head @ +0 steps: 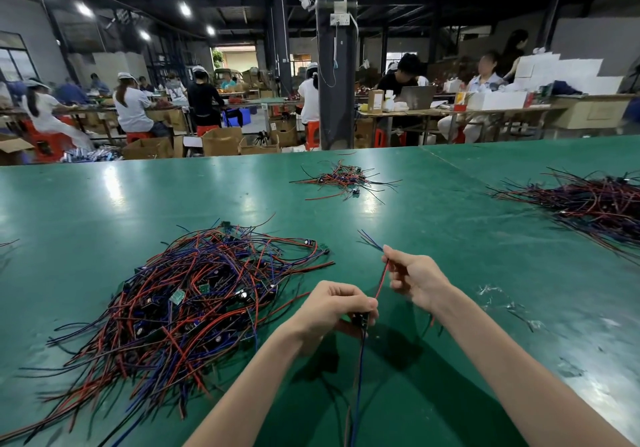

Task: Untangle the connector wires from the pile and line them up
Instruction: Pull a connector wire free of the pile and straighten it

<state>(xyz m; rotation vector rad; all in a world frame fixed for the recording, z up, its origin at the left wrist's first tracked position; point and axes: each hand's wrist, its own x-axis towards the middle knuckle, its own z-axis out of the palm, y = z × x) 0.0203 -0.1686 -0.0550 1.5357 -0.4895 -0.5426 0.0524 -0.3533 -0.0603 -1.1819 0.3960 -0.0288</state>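
The left hand (341, 308) grips a small black connector block (360, 319); the right hand (415, 280) pinches its thin red wire (382, 282) taut, likely straightening it.

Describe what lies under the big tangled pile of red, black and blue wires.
The glossy green table top shows round the tangled wire pile; small green circuit boards lie among its strands. Anything beneath is covered.

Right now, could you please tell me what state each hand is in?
Left hand: closed, gripping a black connector.
Right hand: closed, pinching the red wire.
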